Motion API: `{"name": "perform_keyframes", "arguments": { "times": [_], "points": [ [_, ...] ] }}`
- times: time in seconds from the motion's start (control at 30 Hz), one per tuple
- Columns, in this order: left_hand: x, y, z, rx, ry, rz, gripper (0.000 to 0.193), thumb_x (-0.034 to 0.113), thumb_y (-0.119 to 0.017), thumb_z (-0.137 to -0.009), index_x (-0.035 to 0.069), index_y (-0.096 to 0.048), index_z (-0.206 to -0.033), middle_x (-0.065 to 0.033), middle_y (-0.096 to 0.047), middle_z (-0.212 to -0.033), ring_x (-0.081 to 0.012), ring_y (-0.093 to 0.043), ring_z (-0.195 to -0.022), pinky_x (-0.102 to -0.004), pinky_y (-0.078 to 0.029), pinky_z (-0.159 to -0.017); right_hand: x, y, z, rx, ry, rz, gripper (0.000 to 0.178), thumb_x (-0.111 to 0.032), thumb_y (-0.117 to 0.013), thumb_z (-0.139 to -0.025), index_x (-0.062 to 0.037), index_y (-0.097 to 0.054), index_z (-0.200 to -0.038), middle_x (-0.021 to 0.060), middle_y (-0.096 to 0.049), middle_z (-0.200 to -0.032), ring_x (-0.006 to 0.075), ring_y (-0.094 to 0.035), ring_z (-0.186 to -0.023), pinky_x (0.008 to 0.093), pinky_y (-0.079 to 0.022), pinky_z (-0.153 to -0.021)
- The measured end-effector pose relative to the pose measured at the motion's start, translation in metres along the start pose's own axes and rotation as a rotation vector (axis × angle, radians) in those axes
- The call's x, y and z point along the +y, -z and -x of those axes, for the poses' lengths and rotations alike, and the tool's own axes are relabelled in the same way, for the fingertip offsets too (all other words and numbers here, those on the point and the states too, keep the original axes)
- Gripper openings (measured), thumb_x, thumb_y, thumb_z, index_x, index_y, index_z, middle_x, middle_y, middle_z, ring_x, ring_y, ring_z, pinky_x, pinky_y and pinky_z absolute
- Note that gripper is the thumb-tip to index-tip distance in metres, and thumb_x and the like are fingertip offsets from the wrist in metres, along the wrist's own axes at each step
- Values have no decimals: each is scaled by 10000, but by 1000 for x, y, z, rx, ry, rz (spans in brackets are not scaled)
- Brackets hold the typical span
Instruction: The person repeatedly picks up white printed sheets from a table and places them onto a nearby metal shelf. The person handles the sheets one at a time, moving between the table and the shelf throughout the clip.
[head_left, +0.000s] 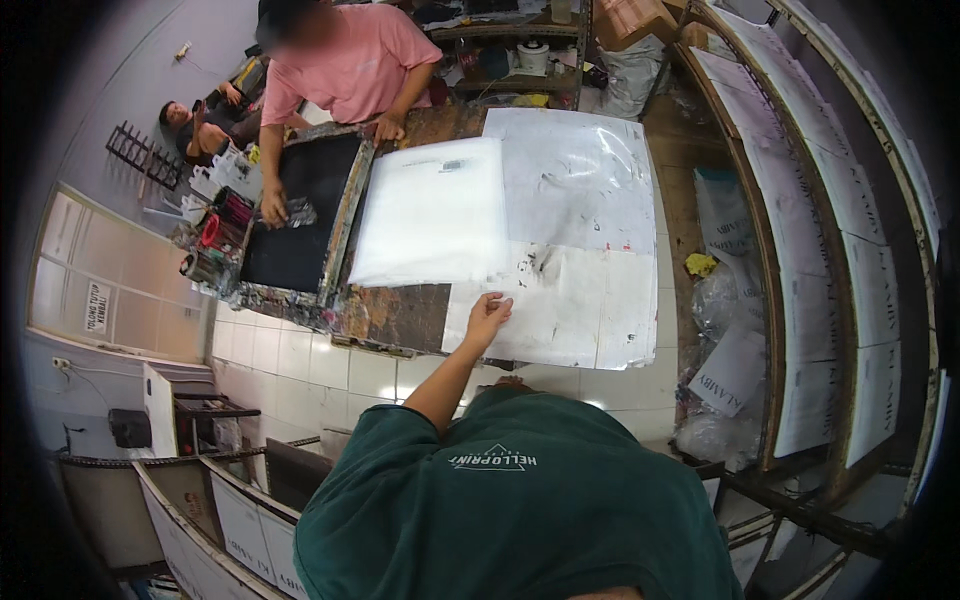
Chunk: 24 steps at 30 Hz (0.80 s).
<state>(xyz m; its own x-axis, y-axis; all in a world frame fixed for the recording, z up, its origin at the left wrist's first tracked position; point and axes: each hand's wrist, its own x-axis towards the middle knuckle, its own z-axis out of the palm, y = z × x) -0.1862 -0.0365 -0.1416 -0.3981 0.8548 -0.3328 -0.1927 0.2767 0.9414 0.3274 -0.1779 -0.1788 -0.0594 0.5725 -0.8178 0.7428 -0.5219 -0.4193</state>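
My left hand (488,318) hovers over or rests on the near edge of a scuffed, stained white sheet (570,300); I cannot tell whether it touches. Its fingers are loosely bent and apart, with nothing visible in them. Just beyond it lies a bright white flat sheet or bag (430,220), with a small dark print near its far edge. A strip of skin shows at the lower rim, but my right hand is out of view. Left of the white piece sits a wooden-framed printing screen (300,250) with a dark surface.
Across the table, a co-worker in a pink shirt (350,60) has one hand on clear crumpled material (300,212) over the screen, the other by its frame. Ink containers (210,232) crowd the left. Drying racks (800,250) holding printed white pieces stand right; plastic bags (725,370) lie beside them.
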Motion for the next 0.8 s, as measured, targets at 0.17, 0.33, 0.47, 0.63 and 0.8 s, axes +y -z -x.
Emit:
{"name": "perform_keyframes", "arguments": {
  "times": [0.17, 0.33, 0.47, 0.63, 0.8],
  "points": [
    [0, 2, 0, -44, -150, -188, 334, 184, -671, -761, -8, -529, -995, -53, -557, -770, -98, -533, -693, -213, -442, -612, 139, 70, -88, 687, -66, -394, 448, -127, -538, -730, 20, -485, -1149, 207, -533, -1060, 288, -559, -886, 372, -439, -775],
    [-2, 1, -2, 1, -100, -134, 306, 194, -659, -773, 2, -541, -981, -47, -555, -762, -95, -528, -652, -200, -436, -580, 20, 82, -54, 686, 127, -623, 444, -56, -526, -754, -32, -453, -1191, 95, -552, -825, 175, -544, -699, 286, -480, -623],
    [-3, -5, -3, -1, -110, -265, 315, 224, -658, -772, 1, -545, -964, -43, -540, -756, -95, -506, -628, -205, -428, -572, 35, 18, -73, 668, 202, -491, 468, -73, -544, -735, -45, -454, -1193, 99, -586, -771, 174, -559, -704, 289, -456, -644],
    [-1, -12, -5, -40, -244, -872, 447, 324, -692, -713, -1, -516, -965, -67, -460, -747, -143, -455, -640, -282, -399, -573, 69, -69, -68, 453, -96, -394, 501, -143, -561, -733, -61, -439, -1212, 144, -594, -916, 261, -567, -844, 344, -433, -763],
    [13, -54, -3, -184, -324, -1416, 618, 370, -588, -782, 44, -319, -1232, -215, -428, -942, -324, -479, -825, -389, -385, -760, 90, -138, -83, 587, -220, -499, 416, -134, -524, -751, -76, -483, -1162, 159, -587, -942, 285, -564, -869, 357, -433, -772]
  ]
}}
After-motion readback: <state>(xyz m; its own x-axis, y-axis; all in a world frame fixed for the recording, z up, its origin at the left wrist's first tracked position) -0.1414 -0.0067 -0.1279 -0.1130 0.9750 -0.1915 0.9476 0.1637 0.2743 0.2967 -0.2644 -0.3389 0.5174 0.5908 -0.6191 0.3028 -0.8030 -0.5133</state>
